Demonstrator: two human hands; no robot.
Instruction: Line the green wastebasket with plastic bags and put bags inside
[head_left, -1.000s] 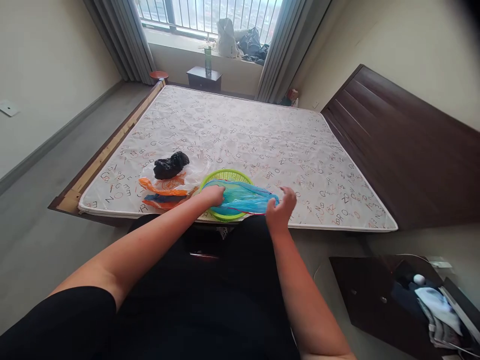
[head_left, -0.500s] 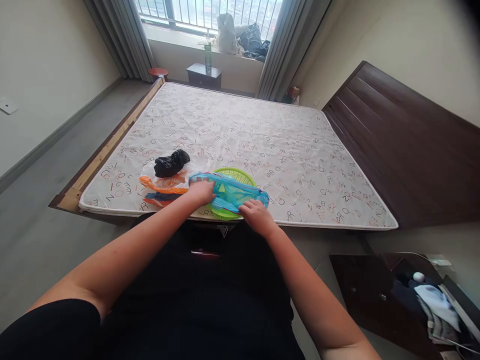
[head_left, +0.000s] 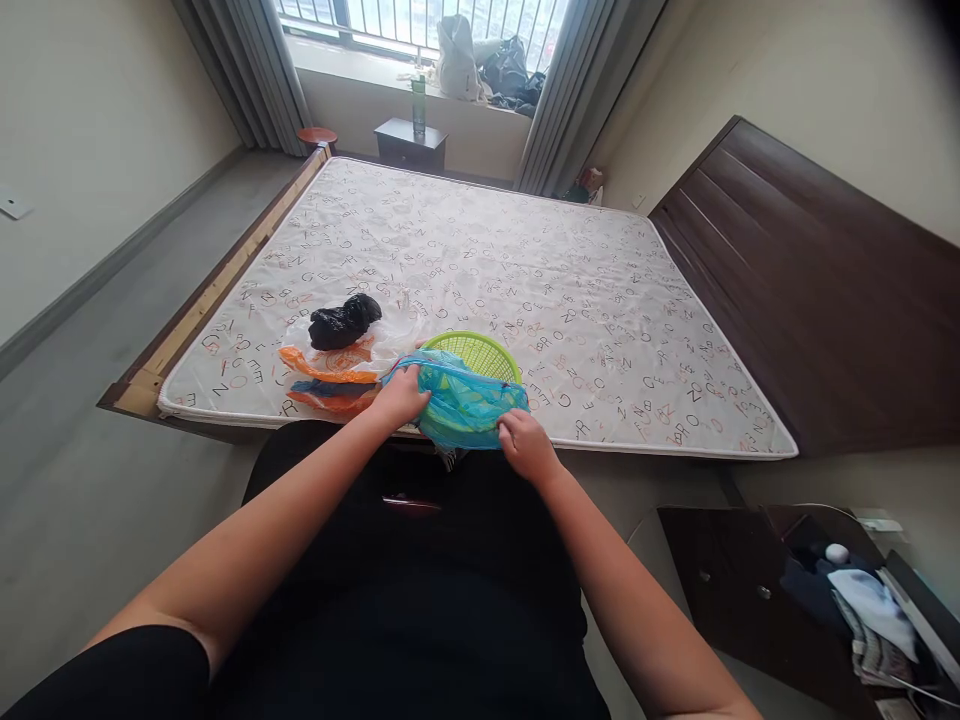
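A thin, see-through blue plastic bag (head_left: 469, 400) stretches between my two hands over the near part of a green plastic basket (head_left: 487, 352). My left hand (head_left: 403, 397) is closed on the bag's left end, and my right hand (head_left: 525, 440) pinches its right end. The basket rests on the mattress near its front edge, and its far rim shows past the bag. Left of my left hand lies a white and orange plastic bag (head_left: 330, 372). On top of that sits a bunched black plastic bag (head_left: 345, 322); whether anything is inside cannot be seen.
The patterned mattress (head_left: 465, 240) lies on a bed frame with a dark headboard (head_left: 810, 260) at right. A nightstand (head_left: 739, 570) stands near right with folded clothes (head_left: 877, 610). Beyond the bed, a small cabinet (head_left: 410, 148) bears a green bottle (head_left: 418, 105).
The blue bag has moved toward me and hangs lower over the basket's front, showing more of its far part. My right hand has shifted slightly right and nearer; my left stays close to its place.
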